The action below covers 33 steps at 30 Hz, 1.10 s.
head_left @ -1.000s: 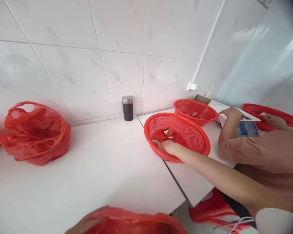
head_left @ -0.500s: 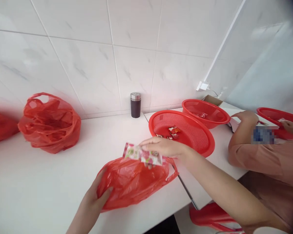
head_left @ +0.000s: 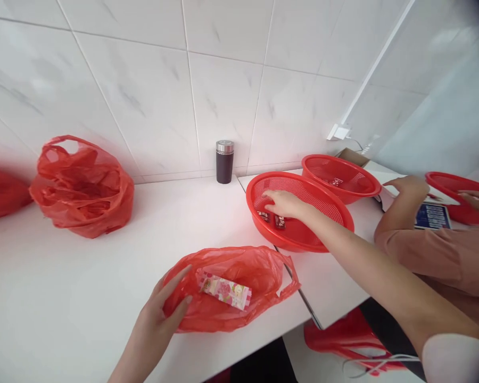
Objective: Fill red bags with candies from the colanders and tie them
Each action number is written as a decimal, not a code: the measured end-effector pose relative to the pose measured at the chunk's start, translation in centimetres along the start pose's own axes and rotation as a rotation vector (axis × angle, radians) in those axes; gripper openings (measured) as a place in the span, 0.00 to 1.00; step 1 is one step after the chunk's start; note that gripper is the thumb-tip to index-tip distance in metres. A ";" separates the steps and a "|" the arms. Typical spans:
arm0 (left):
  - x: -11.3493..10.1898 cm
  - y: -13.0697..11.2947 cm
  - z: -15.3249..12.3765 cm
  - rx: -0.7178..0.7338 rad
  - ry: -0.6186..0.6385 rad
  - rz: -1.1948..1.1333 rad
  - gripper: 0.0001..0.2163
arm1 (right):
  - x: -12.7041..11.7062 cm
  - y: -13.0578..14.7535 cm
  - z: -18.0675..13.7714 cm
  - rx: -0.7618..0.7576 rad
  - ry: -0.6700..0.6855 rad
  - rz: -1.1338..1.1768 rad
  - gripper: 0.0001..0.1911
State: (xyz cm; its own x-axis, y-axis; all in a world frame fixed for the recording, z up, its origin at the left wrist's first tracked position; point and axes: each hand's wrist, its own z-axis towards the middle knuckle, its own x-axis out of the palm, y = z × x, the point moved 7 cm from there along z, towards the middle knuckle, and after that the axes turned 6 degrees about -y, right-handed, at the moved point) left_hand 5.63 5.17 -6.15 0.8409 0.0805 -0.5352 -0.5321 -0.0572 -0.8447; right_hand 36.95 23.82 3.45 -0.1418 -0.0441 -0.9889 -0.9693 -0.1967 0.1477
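My left hand [head_left: 159, 314] grips the near left edge of a red plastic bag [head_left: 259, 276] lying open on the white counter [head_left: 72, 298]. A pink flowered packet [head_left: 224, 289] rests in the bag's mouth. My right hand [head_left: 284, 204] reaches into the nearest red mesh basket [head_left: 331, 213], fingers together and bent down onto the basket's floor. Two small dark wrapped sweets [head_left: 279, 221] lie just beneath it. What the fingers cover is hidden.
A second red basket [head_left: 345, 197] and a third [head_left: 463, 210] stand further right. Another person's hands [head_left: 409, 186] rest there by a blue card [head_left: 433, 215]. Full red bags [head_left: 83, 186] sit at the left. A dark flask [head_left: 224, 161] stands by the tiled wall. A gap separates the two tables.
My right hand carried the flowered packet from the basket to the bag, let it go there, and went back into the basket. The view shifted, bringing the bag into sight.
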 end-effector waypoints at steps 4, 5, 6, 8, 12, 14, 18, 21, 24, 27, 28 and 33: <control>-0.7 -0.8 -1.4 0.000 -0.052 -0.044 0.25 | 3.9 -2.9 1.0 0.003 0.187 -0.051 0.38; -0.9 -0.7 -1.8 -0.030 -0.076 -0.077 0.26 | 4.7 -3.0 0.9 -0.011 0.211 -0.054 0.37; -1.1 -0.5 -2.1 -0.068 -0.099 -0.111 0.29 | 5.3 -3.0 0.8 -0.023 0.225 -0.057 0.34; -1.6 0.1 -2.5 -0.139 -0.146 -0.160 0.33 | 6.1 -2.7 0.6 -0.039 0.240 -0.059 0.27; -2.7 1.6 -2.6 -0.177 -0.205 -0.182 0.34 | 6.4 -2.5 0.2 -0.038 0.282 -0.021 0.14; -3.0 2.4 -2.5 -0.182 -0.211 -0.189 0.33 | 6.2 -2.8 0.1 -0.014 0.296 0.012 0.11; -3.3 2.7 -2.4 -0.184 -0.222 -0.202 0.34 | 5.2 -3.4 0.3 0.028 0.252 0.093 0.16; -3.3 2.1 -2.5 -0.200 -0.237 -0.194 0.32 | 5.6 -2.4 0.1 -0.010 0.271 0.173 0.18; -3.1 1.5 -2.7 -0.217 -0.240 -0.195 0.32 | 6.3 -1.1 -0.1 -0.036 0.273 0.200 0.15; -2.8 1.5 -2.9 -0.230 -0.233 -0.201 0.32 | 6.1 -1.0 0.2 -0.007 0.243 0.230 0.10; -2.8 1.5 -2.9 -0.233 -0.232 -0.203 0.32 | 5.8 -1.3 0.4 0.008 0.237 0.254 0.09; -2.8 1.9 -2.8 -0.252 -0.221 -0.229 0.32 | 1.2 -2.1 0.8 0.037 0.147 0.415 0.10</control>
State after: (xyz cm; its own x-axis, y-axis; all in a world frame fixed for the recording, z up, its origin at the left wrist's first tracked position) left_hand 2.56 2.01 -6.23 0.8789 0.3297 -0.3447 -0.2697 -0.2525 -0.9292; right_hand 38.69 24.99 1.89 -0.4930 -0.2516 -0.8328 -0.8432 -0.0978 0.5287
